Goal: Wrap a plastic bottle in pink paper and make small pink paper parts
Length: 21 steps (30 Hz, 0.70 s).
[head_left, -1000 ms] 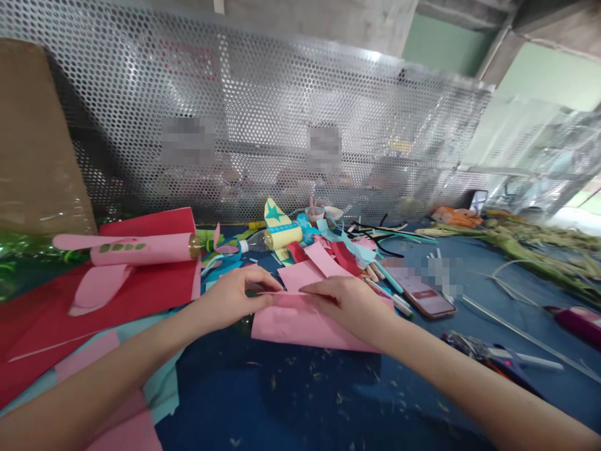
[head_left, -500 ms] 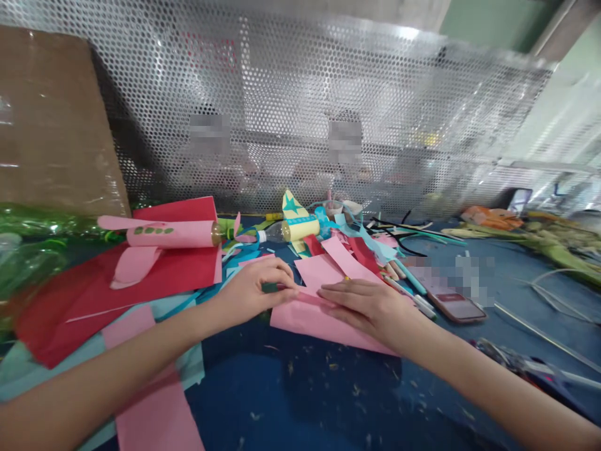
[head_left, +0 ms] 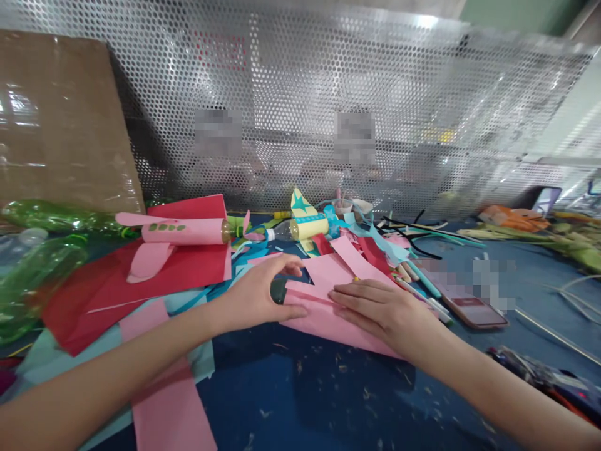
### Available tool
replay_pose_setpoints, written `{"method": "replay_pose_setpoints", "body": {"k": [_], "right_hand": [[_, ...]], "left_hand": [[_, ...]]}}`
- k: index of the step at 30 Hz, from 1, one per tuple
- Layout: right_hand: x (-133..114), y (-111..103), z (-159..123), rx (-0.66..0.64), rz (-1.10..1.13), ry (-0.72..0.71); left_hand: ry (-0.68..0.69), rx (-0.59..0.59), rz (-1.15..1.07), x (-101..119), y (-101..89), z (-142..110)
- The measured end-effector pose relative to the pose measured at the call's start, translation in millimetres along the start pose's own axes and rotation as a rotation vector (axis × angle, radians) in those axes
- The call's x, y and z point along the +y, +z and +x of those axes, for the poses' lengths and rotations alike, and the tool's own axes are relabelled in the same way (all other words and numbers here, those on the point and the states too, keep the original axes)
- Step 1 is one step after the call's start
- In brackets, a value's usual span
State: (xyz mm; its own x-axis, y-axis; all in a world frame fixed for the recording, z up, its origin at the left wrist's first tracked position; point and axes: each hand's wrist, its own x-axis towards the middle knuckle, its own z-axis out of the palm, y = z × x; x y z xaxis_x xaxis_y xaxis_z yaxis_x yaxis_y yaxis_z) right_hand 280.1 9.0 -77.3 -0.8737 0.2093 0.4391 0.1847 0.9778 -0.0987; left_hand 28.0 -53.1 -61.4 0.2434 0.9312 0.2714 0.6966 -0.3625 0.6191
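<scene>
Perforated metal screen (head_left: 300, 69) spans the whole background. Blue desk (head_left: 263, 401) below it, strewn with small pale scraps in the foreground. Sheet of brown cardboard (head_left: 61, 119) stands upright at far left. Red sheet (head_left: 188, 272) lies flat on the left part of the desk. Pink sheet (head_left: 323, 324) lies on the desk at centre, directly in front of the person and between the two hands; an edge or crease line runs along its far side. Pink-wrapped bottle (head_left: 190, 232) rests on the red sheet. Right hand (head_left: 382, 307): flattened, fingers extended and close together, laid on the pink sheet from the right, palm down; nothing is gripped. Left hand (head_left: 251, 297): curved into a C, thumb and fingers well apart, at the sheet's left end; the thumb lies along the near side, fingertips raised on the far side. Contact between left thumb and paper cannot be told for certain. Yellow-wrapped bottle (head_left: 310, 227) lies beyond the pink sheet. Phone (head_left: 479, 310) lies to the right of the right hand. Dark rounded end (head_left: 278, 292) shows inside the left hand's curve, its remainder hidden.
</scene>
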Motion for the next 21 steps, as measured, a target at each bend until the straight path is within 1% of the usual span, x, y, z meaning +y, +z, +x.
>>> {"method": "replay_pose_setpoints", "body": {"k": [2,4,6,9,14,17,21], "right_hand": [[-2,0,2,0.047,0.011,0.038],[-3,0,4,0.098,0.036,0.105],[-3,0,4,0.119,0.052,0.16],[-2,-2,2,0.095,0.067,0.193],[-3,-9,1,0.012,0.124,0.174],[-4,-17,1,-0.042,0.171,0.178],[-3,-28,-11,-0.055,0.197,0.19]], "left_hand": [[-0.087,-0.04,0.008,4,-2.0,1],[-0.102,-0.086,0.046,7,-3.8,3],[-0.091,-0.095,0.078,8,-5.1,3],[-0.056,-0.084,0.078,8,-5.1,3],[0.013,-0.085,0.041,6,-3.1,1],[0.051,-0.101,0.021,5,-2.8,2],[0.064,-0.145,0.012,-2,-1.7,5]]}}
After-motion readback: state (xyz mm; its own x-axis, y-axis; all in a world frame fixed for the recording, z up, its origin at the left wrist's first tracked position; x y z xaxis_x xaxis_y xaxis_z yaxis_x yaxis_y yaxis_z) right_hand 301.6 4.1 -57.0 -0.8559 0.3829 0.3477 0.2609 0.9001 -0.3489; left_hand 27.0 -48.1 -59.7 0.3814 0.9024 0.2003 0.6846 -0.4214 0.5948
